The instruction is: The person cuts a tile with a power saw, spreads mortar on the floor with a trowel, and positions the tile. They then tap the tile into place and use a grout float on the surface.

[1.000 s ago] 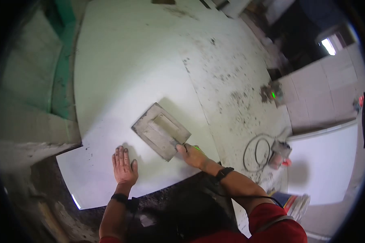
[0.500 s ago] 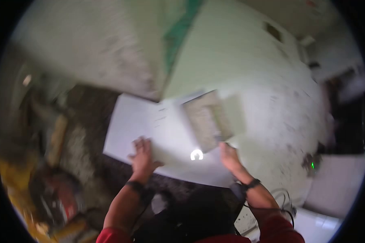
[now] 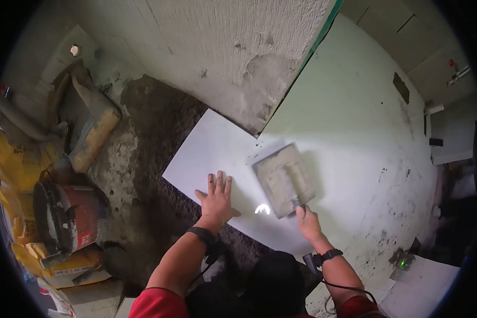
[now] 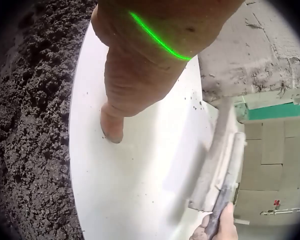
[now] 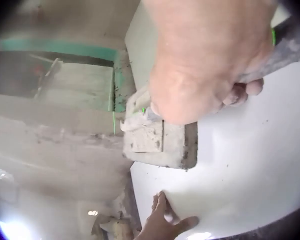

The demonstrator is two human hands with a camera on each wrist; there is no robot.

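Recorder: Tile [image 3: 204, 151] position?

Observer: White tile lay flat under both hands, its far corner pointing away from them and meeting the rough plastered wall [image 3: 233, 42]. Dark mortar bed [image 3: 143, 153] showed along the tile's edge to the left of the left hand.

Recorder: Left hand [image 3: 215, 199]?

Observer: Released, palm down, fingers straight and spread, pressing on the tile. Green laser line [image 4: 157, 37] crossed the wrist in the wrist view.

Recorder: Right hand [image 3: 306, 221]?

Observer: Clenched round the near end of the handle of a grey float [image 3: 281, 183]. Float's blade sat flat on the tile just ahead of the right hand, between the two hands and nearer the right. Crusted mortar on its back.

Recorder: Surroundings?

Observer: Red bucket [image 3: 71, 217] and yellow sacks [image 3: 16, 159] stood well off to the left of the left hand. Pale laid floor [image 3: 355, 106] stretched beyond and to the right of the right hand.
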